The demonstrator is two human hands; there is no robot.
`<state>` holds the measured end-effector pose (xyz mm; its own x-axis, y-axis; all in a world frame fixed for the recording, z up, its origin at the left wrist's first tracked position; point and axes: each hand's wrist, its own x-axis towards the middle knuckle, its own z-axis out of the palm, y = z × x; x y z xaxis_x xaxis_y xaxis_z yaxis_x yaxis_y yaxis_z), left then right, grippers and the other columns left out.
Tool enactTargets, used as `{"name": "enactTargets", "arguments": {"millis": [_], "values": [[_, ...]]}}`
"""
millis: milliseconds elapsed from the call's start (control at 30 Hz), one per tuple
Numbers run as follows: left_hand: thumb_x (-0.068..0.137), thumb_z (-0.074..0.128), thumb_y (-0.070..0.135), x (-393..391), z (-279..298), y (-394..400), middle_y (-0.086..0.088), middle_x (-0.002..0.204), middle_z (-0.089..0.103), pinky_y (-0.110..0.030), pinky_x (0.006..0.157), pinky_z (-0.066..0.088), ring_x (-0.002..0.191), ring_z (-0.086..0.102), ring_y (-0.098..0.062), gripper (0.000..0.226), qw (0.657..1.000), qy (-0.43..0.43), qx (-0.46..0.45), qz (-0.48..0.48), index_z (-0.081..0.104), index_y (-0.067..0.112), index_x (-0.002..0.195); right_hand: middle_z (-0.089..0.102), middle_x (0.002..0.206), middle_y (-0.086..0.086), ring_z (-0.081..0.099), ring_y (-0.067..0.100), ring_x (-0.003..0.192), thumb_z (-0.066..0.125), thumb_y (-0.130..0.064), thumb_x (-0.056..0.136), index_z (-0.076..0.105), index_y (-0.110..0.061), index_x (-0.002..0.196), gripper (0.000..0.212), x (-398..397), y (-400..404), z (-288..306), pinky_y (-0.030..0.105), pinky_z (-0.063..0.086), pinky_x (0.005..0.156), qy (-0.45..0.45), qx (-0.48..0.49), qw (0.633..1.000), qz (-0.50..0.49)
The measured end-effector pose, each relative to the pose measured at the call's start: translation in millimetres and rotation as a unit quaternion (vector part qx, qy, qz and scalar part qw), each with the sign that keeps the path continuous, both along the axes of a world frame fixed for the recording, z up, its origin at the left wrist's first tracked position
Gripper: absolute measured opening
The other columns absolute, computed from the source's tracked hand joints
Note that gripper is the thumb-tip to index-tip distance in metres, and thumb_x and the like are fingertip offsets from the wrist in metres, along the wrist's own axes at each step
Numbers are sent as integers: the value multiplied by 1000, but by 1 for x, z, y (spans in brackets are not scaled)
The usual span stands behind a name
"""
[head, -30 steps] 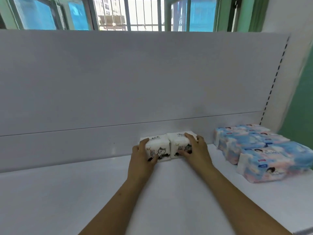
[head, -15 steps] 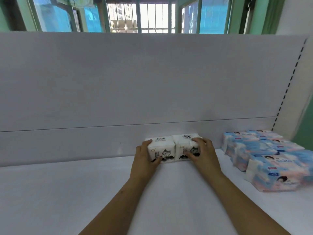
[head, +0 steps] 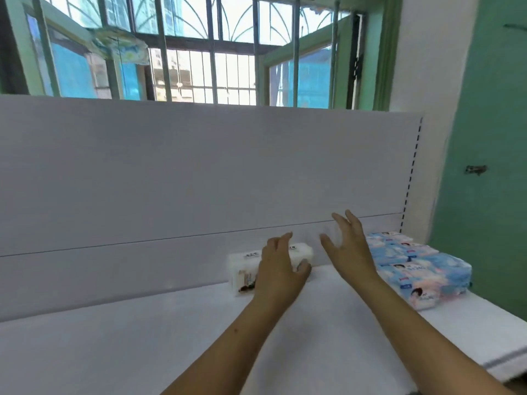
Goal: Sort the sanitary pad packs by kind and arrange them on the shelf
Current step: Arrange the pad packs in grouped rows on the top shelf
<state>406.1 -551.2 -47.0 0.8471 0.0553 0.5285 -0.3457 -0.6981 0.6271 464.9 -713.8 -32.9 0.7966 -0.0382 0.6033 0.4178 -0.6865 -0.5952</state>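
Hovering over the white shelf [head: 119,349], both hands hold nothing: left hand [head: 281,270] fingers loosely spread, in front of two white packs [head: 245,267], covering much of the right one; whether it touches them can't be told. Right hand [head: 348,249] raised off the shelf, fingers apart and relaxed, blurred, between the white packs and the blue packs [head: 413,269]. White packs sit side by side, touching, against the back panel [head: 185,172], black print on the front. Blue-and-pink packs lie in a row at the shelf's right end, running from the back panel toward the front edge, just beside the right forearm. Barred window [head: 205,52] above the panel, green door [head: 490,138] on the right.
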Motion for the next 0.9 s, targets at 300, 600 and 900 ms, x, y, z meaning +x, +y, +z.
{"name": "enactTargets", "arguments": {"millis": [300, 600, 900], "values": [[94, 55, 33, -81, -32, -113, 3, 146, 44, -17, 104, 27, 134, 40, -13, 59, 964, 25, 15, -263, 38, 20, 148, 8, 164, 4, 12, 22, 150, 42, -46, 101, 26, -18, 154, 62, -129, -96, 27, 36, 15, 119, -19, 5, 973, -231], [93, 57, 39, -245, -124, -184, -3, 141, 42, -34, 105, 42, 128, 44, -20, 63, 858, 156, 99, -479, 35, 21, 148, 11, 164, -1, 10, 26, 150, 31, -59, 100, 18, -24, 156, 68, -375, -165, -49, 47, 18, 121, 153, -31, 876, -457], [92, 56, 42, -432, -189, -220, -8, 152, 31, -40, 107, 41, 136, 39, -30, 69, 717, 223, 234, -617, 28, 22, 152, 19, 162, 3, 22, 31, 146, 32, -58, 100, 19, -23, 156, 68, -636, -211, -105, 46, 29, 116, 285, -32, 732, -618]]}}
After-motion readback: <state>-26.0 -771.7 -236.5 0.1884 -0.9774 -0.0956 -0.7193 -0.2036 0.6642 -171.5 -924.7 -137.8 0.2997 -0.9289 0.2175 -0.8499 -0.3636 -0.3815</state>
